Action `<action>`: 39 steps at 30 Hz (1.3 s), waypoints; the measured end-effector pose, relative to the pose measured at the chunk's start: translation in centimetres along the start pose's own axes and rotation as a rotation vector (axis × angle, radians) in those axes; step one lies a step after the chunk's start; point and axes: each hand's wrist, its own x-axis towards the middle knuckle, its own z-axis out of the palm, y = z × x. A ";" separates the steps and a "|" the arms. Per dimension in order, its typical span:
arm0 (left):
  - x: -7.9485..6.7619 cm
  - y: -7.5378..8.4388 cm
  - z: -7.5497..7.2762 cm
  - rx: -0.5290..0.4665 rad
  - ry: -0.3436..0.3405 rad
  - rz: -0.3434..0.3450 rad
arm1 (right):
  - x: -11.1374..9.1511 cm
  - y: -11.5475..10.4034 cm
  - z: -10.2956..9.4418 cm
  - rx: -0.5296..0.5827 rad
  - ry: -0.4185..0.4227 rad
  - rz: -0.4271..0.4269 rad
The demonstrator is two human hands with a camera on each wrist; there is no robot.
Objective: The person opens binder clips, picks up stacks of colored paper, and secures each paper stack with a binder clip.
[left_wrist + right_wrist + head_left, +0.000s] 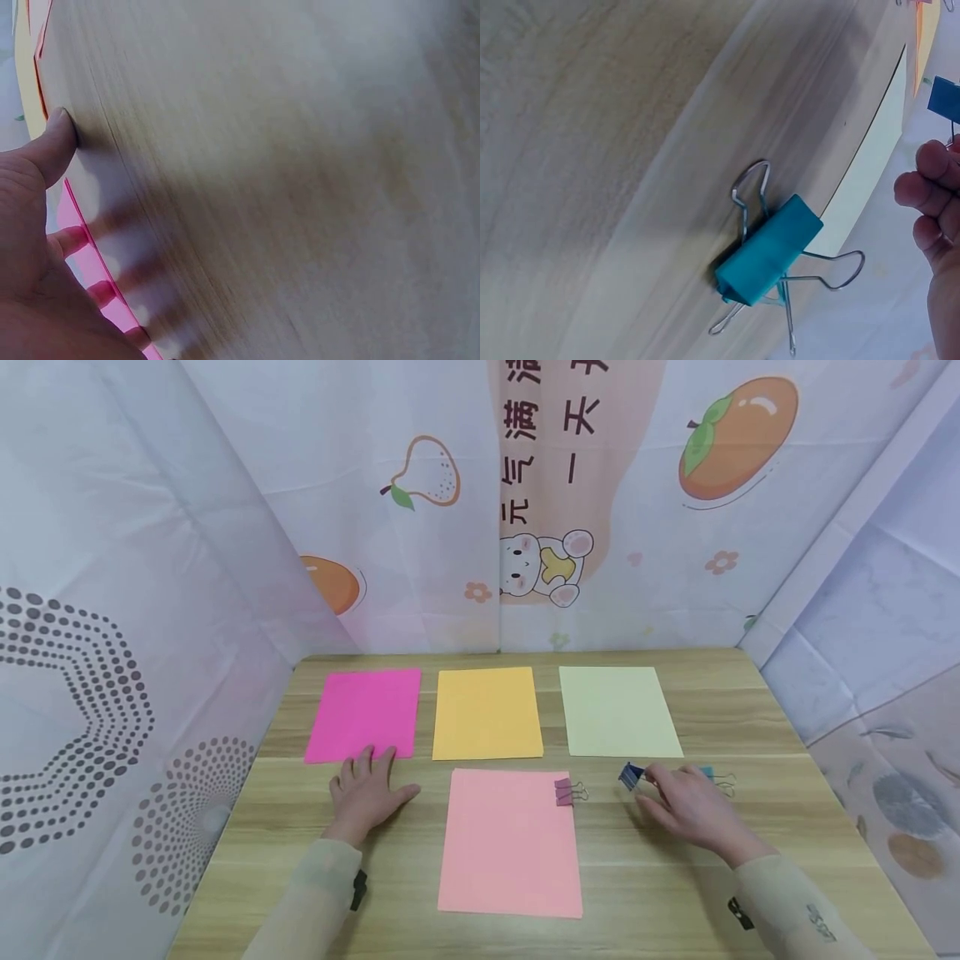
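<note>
My right hand (pixel 686 806) pinches a dark blue binder clip (pixel 630 775) by its wire handle, to the right of the pink sheet (pixel 510 852). A mauve binder clip (pixel 563 792) sits on that sheet's upper right edge, its handles pointing right. Partly hidden behind the right hand is a teal binder clip (pixel 707 772); in the right wrist view the teal body (pixel 771 249) and wire handles show on the table. My left hand (pixel 367 797) is spread with its fingertips at the near edge of the magenta sheet (pixel 365 714), thumb pointing right.
Along the back of the wood-grain table (pixel 390 893) lie the magenta sheet, a yellow-orange sheet (pixel 487 714) and a pale green sheet (pixel 621 712). Printed white curtains (pixel 442 543) hang behind the table and at both sides.
</note>
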 end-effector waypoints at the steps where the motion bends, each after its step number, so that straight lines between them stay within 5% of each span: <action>1: 0.0 0.0 0.0 0.003 0.004 0.001 | 0.1 0.0 0.0 -0.003 -0.001 -0.001; 16: 0.3 0.3 -0.4 0.015 0.036 0.014 | 1.1 -0.5 -0.4 -0.004 -0.077 0.047; 30: 0.6 0.5 -0.3 0.019 0.054 0.015 | 1.3 -1.0 -0.4 -0.002 -0.065 0.057; 39: 2.2 -1.6 -1.6 -0.018 0.125 -0.034 | 1.3 -1.2 -0.3 0.004 -0.057 0.062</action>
